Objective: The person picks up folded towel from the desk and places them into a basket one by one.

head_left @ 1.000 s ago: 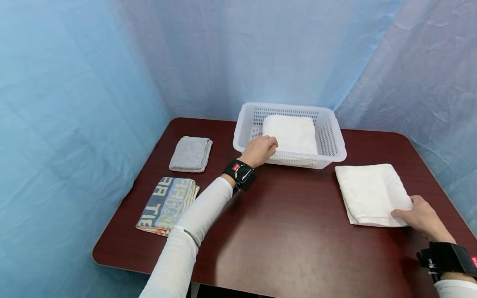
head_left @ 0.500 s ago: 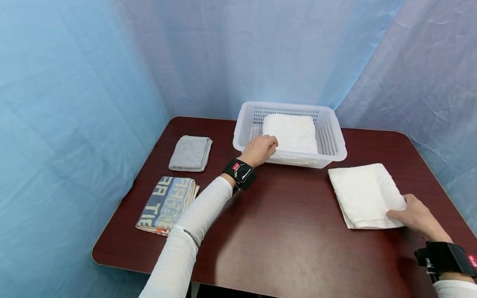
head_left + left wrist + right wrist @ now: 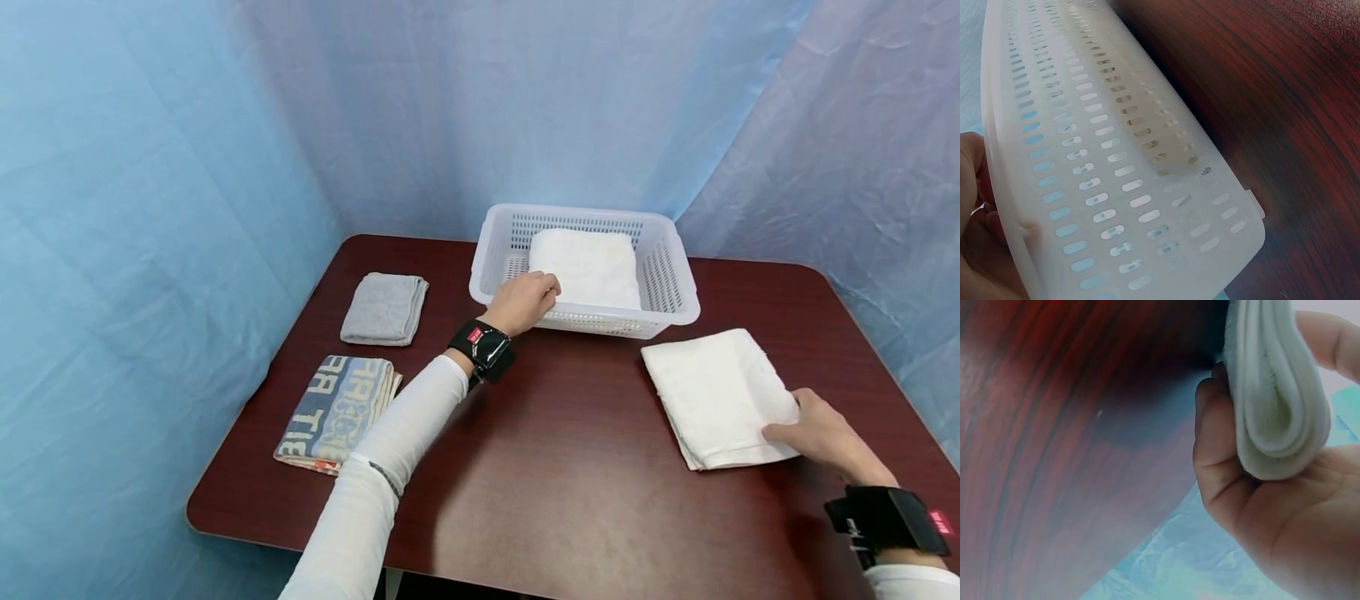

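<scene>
My left hand (image 3: 521, 302) grips the front rim of a white slotted plastic basket (image 3: 667, 320), its fingers over the edge. The left wrist view shows the basket's perforated wall (image 3: 1097, 156) with curled fingers at the rim. Inside the basket lies a folded white towel (image 3: 588, 267). At the right, my right hand (image 3: 828, 433) holds a second folded white towel (image 3: 716, 396) by its near right corner, thumb on top. In the right wrist view the towel's layered fold (image 3: 1275, 406) sits between thumb and fingers; the fingers are under it.
A folded grey towel (image 3: 385, 308) lies on the left of the dark red-brown table (image 3: 570, 467). In front of it is a folded blue and cream patterned towel (image 3: 337, 412), partly behind the left sleeve. Blue curtain cloth (image 3: 480, 117) hangs behind and beside the table.
My right hand and the white towel it holds have slid left, and the towel has turned slightly. The left hand has stayed on the basket rim.
</scene>
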{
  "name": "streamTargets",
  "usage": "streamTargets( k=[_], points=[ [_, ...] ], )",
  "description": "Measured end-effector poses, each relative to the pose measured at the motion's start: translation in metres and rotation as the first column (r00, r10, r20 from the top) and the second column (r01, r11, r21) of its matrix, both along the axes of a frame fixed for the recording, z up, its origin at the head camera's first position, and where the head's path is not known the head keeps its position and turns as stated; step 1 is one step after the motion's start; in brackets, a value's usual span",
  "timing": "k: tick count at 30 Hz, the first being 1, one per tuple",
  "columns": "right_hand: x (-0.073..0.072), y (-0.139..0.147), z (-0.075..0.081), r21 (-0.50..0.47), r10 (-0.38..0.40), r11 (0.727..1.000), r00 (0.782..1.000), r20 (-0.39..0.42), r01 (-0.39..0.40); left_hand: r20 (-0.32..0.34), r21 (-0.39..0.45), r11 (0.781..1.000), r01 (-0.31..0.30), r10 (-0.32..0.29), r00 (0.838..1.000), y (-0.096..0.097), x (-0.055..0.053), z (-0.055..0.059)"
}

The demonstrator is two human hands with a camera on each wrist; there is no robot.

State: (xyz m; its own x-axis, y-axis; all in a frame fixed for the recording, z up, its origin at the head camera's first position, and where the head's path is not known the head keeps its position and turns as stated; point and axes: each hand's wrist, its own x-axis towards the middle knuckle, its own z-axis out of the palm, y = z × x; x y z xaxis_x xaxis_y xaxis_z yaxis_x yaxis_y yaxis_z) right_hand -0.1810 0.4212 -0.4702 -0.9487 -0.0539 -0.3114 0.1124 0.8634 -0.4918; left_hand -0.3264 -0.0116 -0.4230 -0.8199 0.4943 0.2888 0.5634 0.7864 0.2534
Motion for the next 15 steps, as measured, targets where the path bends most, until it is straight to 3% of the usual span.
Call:
streamTargets(
  k=[15],
  points=[
    [0.000,-0.024,0.006,0.030,0.021,0.999,1.000,0.012,-0.021,0.016,0.000,1.000,-0.005,0.005,1.000,0.001,0.000,0.001]
  ],
)
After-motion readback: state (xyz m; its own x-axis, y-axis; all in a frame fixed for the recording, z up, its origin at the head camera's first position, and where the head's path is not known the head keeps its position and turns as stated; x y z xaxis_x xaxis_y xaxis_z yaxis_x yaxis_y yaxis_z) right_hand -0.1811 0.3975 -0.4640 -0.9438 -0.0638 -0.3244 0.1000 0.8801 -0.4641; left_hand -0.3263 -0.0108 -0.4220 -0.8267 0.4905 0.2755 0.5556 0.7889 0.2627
